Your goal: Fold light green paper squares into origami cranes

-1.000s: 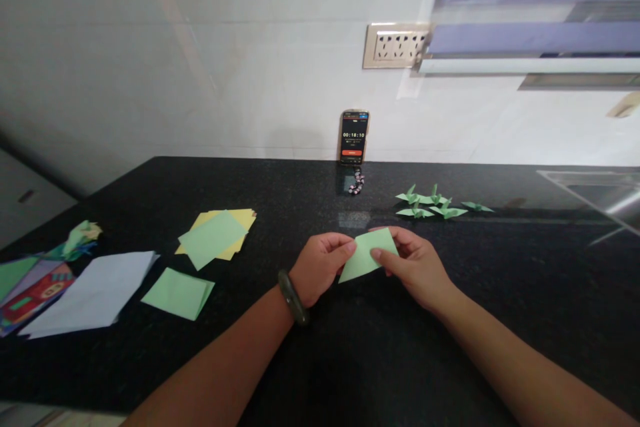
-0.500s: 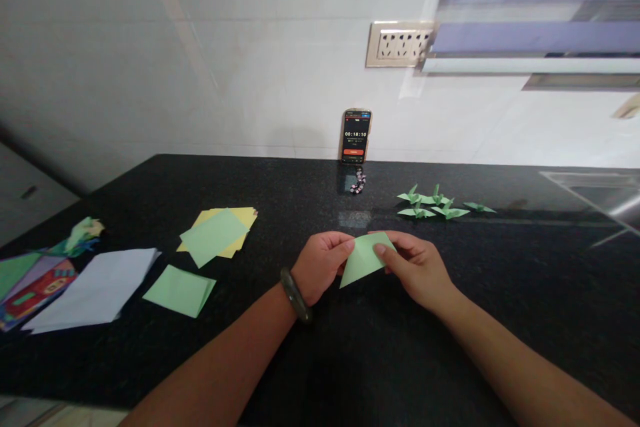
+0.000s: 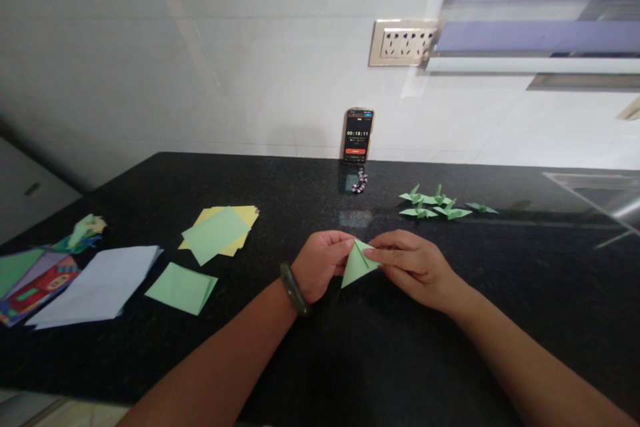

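Note:
A piece of light green origami paper [image 3: 356, 268] is held just above the dark countertop, folded into a small pointed shape with a flap turned over at its right. My left hand [image 3: 325, 260] pinches its upper left edge, thumb on top. From the other side my right hand [image 3: 413, 265] presses the flap with its fingers, closed on the paper's right edge. Several folded green paper cranes [image 3: 435, 203] stand on the counter beyond my right hand. To the left of my left hand lies a folded green paper [image 3: 181, 288].
Green and yellow paper sheets [image 3: 220, 233] lie stacked at left. Further left are white sheets [image 3: 100, 283], a colourful packet [image 3: 43, 288] and a crumpled green piece [image 3: 85, 233]. A phone [image 3: 357, 137] showing a timer leans against the wall, its beaded strap [image 3: 360, 181] in front.
The right part of the green paper has been folded over toward the left, making a narrower shape. My right hand has shifted from thumb-on-top to fingers pressing the flap.

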Demonstrator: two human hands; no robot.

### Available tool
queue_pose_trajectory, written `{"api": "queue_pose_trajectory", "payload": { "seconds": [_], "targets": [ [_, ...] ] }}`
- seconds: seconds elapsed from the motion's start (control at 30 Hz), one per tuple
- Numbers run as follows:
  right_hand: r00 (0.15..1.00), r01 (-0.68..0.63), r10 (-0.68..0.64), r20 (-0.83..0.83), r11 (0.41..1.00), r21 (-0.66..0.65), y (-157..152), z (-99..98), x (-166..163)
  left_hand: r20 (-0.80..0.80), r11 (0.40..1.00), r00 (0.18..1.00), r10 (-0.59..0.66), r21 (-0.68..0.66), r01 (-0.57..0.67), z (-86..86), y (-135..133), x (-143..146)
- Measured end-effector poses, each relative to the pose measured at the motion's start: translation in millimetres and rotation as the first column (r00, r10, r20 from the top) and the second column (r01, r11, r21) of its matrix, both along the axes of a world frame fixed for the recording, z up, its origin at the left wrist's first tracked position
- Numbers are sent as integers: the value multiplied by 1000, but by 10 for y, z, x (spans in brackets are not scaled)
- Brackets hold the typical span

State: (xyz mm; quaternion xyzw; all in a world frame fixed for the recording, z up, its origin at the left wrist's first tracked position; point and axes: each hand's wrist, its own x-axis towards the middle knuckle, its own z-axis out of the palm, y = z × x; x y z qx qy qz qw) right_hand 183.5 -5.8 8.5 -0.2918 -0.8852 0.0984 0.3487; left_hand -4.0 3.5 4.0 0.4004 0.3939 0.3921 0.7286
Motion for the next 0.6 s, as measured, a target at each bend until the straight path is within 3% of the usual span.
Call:
{"api": "queue_pose_trajectory", "payload": {
  "seconds": [0.27,0.6],
  "targets": [
    [993,-116,116,1,991,-64,22,45,17,18,998,1000,-11,-69,12,16,-6,6],
    [990,-122,128,55,988,-91,23,49,34,54,991,998,-22,-131,29,-2,9,-9]
  ]
}}
